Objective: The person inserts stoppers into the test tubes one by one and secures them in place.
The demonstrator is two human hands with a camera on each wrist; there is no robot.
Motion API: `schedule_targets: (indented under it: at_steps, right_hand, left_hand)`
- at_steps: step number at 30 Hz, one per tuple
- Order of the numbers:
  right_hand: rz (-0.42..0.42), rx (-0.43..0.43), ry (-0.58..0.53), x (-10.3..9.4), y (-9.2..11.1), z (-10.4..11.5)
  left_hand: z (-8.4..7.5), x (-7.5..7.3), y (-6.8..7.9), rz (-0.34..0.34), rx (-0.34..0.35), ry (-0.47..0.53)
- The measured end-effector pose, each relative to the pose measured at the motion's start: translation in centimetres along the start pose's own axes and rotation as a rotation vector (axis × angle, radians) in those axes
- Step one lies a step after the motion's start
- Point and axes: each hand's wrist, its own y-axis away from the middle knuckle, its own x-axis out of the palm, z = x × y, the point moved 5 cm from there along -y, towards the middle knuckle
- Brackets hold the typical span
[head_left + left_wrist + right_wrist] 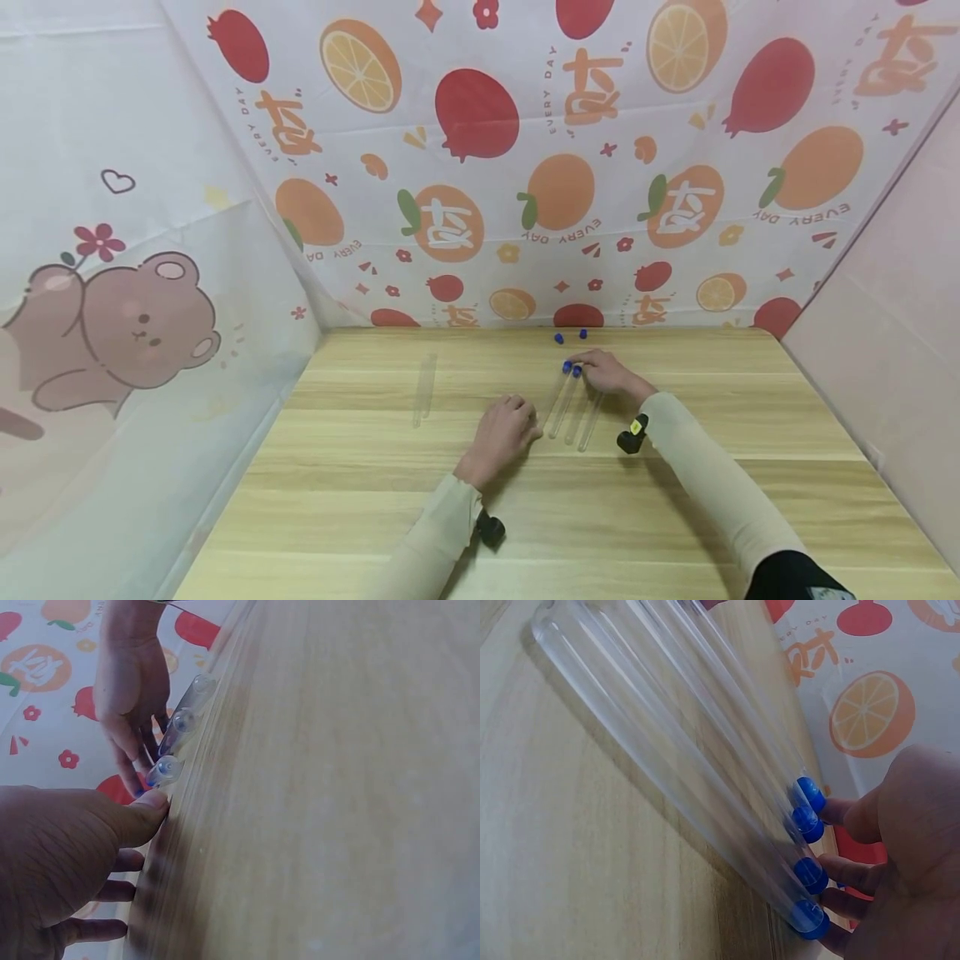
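Several clear test tubes with blue caps lie side by side on the wooden table, their rounded ends toward the near side. My right hand is at the capped ends, thumb and fingertips spread along the caps and touching them. In the head view it hides some caps. My left hand rests on the table just left of the row, fingers loosely bent. Its thumb is close to the rounded end of the nearest tube in the left wrist view, with nothing held.
Two more clear tubes lie at the table's left. Two loose blue caps, one left and one right, sit near the back edge. A fruit-print cloth stands behind the wooden table.
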Motion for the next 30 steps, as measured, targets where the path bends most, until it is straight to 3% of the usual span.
schedule_targets:
  at_steps: [16, 22, 30]
  right_hand:
    - [0.002, 0.022, 0.011, 0.06, -0.32, -0.22]
    - [-0.007, 0.028, -0.044, -0.08, -0.3, -0.14]
    - [-0.035, 0.084, -0.159, -0.79, -0.13, -0.79]
  left_hand:
    - [0.15, -0.36, -0.11, 0.027, 0.017, 0.013]
    - [0.4, -0.26, -0.16, 0.06, 0.014, 0.039]
    - [0.95, -0.55, -0.34, 0.081, 0.004, 0.148]
